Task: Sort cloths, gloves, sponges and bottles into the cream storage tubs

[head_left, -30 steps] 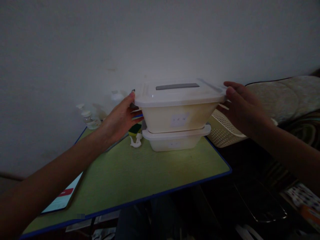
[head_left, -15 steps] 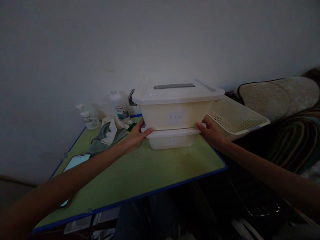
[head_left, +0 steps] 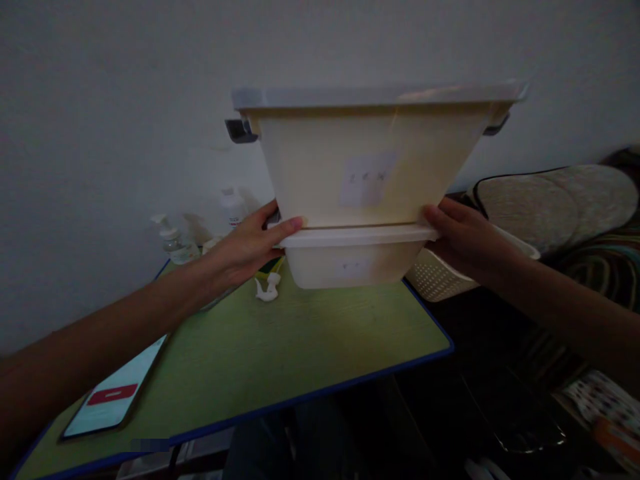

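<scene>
Two lidded plastic storage boxes are stacked, held up above the table between my hands. The larger upper box [head_left: 320,167] has a white lid, grey side latches and a paper label on its front. Beneath it is the smaller lower box [head_left: 320,267], also labelled, with a white lid. My left hand [head_left: 255,240] grips the left end of the lower box's lid rim, thumb on top. At the right end of that rim, my right hand [head_left: 463,230] has the same hold. The fingers underneath are partly hidden.
On the green table [head_left: 300,353] lie a phone [head_left: 120,387] with a lit screen and a white spray nozzle [head_left: 269,288]. A pump bottle [head_left: 175,240] and a white bottle [head_left: 233,207] stand by the wall. A perforated basket [head_left: 435,277] is at right, near a rolled bundle [head_left: 555,203].
Both hands have raised the stacked boxes from the table and brought them closer to me. The spray nozzle and more of the phone have come into view.
</scene>
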The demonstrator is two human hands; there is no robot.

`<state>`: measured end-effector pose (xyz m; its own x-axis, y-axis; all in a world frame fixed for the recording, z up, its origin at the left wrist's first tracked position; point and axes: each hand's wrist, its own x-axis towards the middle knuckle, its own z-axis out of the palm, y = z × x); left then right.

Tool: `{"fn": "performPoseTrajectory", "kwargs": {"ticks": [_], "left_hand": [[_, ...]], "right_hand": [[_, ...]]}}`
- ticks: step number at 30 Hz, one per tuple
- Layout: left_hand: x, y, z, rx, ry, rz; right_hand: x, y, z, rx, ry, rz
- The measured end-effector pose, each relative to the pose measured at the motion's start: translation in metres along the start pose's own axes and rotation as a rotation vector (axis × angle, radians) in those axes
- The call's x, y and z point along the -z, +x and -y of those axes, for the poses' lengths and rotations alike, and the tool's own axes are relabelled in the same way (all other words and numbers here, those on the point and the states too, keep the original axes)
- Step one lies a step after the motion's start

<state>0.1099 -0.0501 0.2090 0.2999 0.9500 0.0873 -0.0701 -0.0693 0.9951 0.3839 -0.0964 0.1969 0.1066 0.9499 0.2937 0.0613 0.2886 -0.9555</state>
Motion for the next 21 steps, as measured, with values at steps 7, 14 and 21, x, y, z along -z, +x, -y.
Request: {"fn": "performPoseTrajectory", "kwargs": {"ticks": [7,14,21], "left_hand": [[-0.009,0.055,-0.056,-0.12,0.019,0.099],[-0.002,0.118,-0.065,-0.181,0.077,0.089],[0.0,0.161,-0.033,-0.17,0.03,0.024]], "right_hand": [[0.021,0.078,0.05,0.088,-0.025,0.05],[0.026,0.148,0.039,0.216,0.039,0.193],[0.027,0.185,0.002,0.152,0.019,0.174]]}}
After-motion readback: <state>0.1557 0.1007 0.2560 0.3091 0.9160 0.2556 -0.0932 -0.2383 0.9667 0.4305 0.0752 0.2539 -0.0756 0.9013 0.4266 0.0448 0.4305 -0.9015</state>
